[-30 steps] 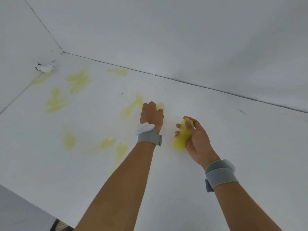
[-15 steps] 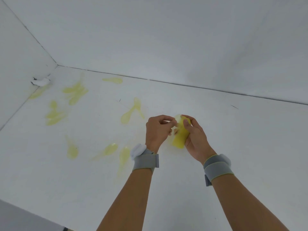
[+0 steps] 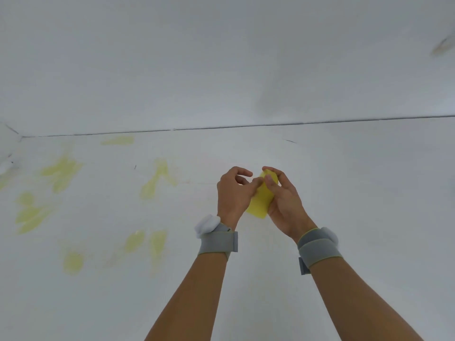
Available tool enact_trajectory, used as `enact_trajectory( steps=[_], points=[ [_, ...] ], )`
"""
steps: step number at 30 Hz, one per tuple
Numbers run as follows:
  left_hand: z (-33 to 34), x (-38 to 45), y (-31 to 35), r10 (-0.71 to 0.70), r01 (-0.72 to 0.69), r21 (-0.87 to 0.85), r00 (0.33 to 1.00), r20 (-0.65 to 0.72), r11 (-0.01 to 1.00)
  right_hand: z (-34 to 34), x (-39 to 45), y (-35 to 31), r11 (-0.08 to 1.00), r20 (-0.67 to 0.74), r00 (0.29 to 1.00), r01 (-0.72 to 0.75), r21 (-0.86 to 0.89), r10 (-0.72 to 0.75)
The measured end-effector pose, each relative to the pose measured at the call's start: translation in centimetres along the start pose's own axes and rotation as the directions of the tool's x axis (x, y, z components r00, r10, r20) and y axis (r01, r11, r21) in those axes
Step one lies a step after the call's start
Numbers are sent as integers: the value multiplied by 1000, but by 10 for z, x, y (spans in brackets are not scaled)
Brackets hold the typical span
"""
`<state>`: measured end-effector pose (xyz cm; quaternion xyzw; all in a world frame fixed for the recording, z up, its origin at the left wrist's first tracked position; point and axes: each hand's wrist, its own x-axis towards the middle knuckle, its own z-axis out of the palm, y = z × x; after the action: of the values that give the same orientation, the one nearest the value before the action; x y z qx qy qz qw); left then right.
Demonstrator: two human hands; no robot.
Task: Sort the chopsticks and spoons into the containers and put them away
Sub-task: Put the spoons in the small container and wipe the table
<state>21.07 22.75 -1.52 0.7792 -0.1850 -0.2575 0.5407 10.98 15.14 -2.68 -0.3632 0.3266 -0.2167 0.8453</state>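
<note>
Two hands meet: right hand [image 3: 283, 200] grips yellow piece [image 3: 261, 203], left hand [image 3: 232, 190] pinches it (yellow smears [image 3: 157, 179] nearby).

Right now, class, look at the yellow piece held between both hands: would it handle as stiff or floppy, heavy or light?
The yellow piece looks thin and flat, so probably light. It keeps a straight lower edge while the right hand grips it, so likely fairly stiff. The left hand only pinches it.

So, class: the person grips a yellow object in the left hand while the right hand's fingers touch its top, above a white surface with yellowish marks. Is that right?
Not quite: the hands are swapped. In the head view the right hand grips the yellow object, and the left hand brings its fingers to the top. The white surface and yellowish marks are as stated.
</note>
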Motion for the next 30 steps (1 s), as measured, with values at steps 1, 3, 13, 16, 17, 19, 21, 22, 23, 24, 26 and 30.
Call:
enact_trajectory(
  steps=[1,3,13,16,17,19,21,22,23,24,26,30],
  points=[
    [11,-3,4,6,-5,-35,999,35,999,-10,-6,-6,1000,-42,999,24,15,-23],
    [35,-8,9,18,-13,-59,997,78,998,-33,-17,-20,997,-134,989,74,21,-71],
    [180,-56,13,89,-186,214,914,395,959,-162,-103,-91,959,-461,851,284,0,-252],
    [228,-80,22,105,-239,234,876,471,942,-205,-130,-112,949,-512,812,316,-18,-280],
    [242,-87,24,112,-252,235,868,484,939,-218,-137,-119,947,-524,802,321,-23,-285],
    [275,-102,30,135,-286,241,856,499,927,-247,-153,-134,942,-535,790,333,-38,-300],
    [308,-117,34,156,-319,255,848,506,913,-277,-169,-148,941,-537,785,335,-52,-310],
    [325,-124,36,164,-335,262,843,512,905,-292,-176,-156,940,-537,782,335,-63,-315],
    [342,-132,38,170,-351,278,841,514,894,-308,-182,-164,940,-536,781,332,-80,-321],
    [356,-137,39,179,-371,302,841,511,878,-322,-187,-171,940,-538,777,325,-101,-326],
    [384,-146,42,197,-407,351,841,504,843,-348,-194,-188,942,-543,772,303,-141,-330],
    [420,-150,45,248,-456,435,856,454,776,-386,-194,-215,946,-536,780,277,-169,-324]
  ],
)
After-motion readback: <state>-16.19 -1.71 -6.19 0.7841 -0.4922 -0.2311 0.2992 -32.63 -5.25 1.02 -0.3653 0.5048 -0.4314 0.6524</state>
